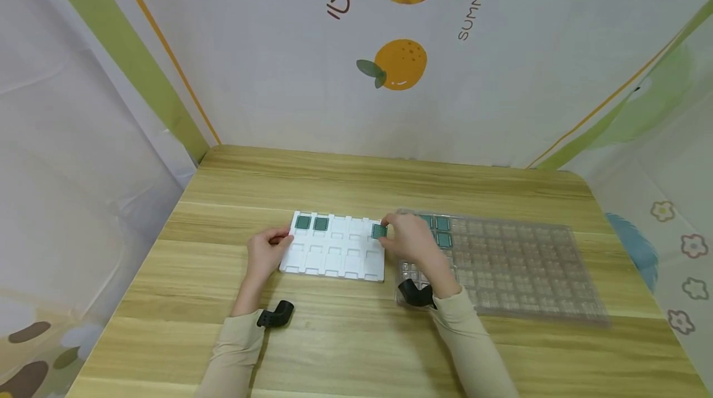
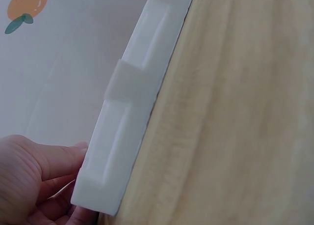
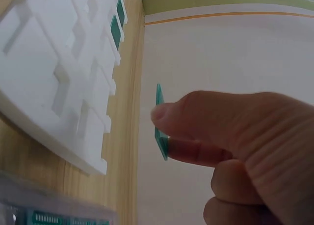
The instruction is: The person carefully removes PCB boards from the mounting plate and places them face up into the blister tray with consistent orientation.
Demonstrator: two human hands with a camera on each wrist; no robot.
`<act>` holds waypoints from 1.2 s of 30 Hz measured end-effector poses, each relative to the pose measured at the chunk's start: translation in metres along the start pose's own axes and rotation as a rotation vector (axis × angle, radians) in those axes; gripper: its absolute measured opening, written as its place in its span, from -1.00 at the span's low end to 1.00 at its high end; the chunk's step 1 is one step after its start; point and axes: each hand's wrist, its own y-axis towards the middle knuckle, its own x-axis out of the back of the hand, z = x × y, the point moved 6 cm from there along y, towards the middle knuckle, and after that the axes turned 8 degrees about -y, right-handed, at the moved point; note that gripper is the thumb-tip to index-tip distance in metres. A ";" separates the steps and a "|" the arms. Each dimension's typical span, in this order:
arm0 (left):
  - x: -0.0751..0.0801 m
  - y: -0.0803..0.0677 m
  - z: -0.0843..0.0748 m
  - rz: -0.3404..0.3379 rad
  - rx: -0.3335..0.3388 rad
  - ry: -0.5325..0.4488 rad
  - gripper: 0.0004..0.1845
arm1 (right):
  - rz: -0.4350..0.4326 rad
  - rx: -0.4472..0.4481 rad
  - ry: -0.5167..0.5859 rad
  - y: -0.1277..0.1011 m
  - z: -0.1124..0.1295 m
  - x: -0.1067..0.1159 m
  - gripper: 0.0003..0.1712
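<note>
A white plastic tray [image 1: 332, 248] with recessed pockets lies on the table, two small green circuit boards [image 1: 312, 223] seated in its far left pockets. My left hand [image 1: 266, 254] grips the tray's left edge; the left wrist view has the thumb against the tray side [image 2: 100, 151] and fingers underneath. Between thumb and fingertips, my right hand [image 1: 411, 238] pinches another green circuit board [image 1: 379, 231] near the tray's far right corner. In the right wrist view that board [image 3: 159, 124] appears nearly edge-on, apart from the tray [image 3: 54, 82].
To the right lies a clear plastic tray [image 1: 523, 268] with many compartments. Several green boards [image 1: 443, 239] sit at its far left end, partly hidden behind my right hand. Wooden tabletop [image 1: 334, 348] runs beneath everything, with a printed curtain [image 1: 278, 76] behind.
</note>
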 end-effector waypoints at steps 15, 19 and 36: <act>0.000 0.001 0.001 0.000 0.003 0.006 -0.84 | -0.016 0.012 0.005 -0.018 -0.021 0.006 -0.70; -0.001 0.001 0.002 -0.001 0.011 0.009 -0.84 | -0.016 -0.003 0.017 -0.023 -0.029 0.006 -0.70; 0.000 0.000 -0.001 0.005 0.004 0.006 -0.83 | -0.007 -0.007 -0.021 -0.038 -0.047 -0.002 -0.73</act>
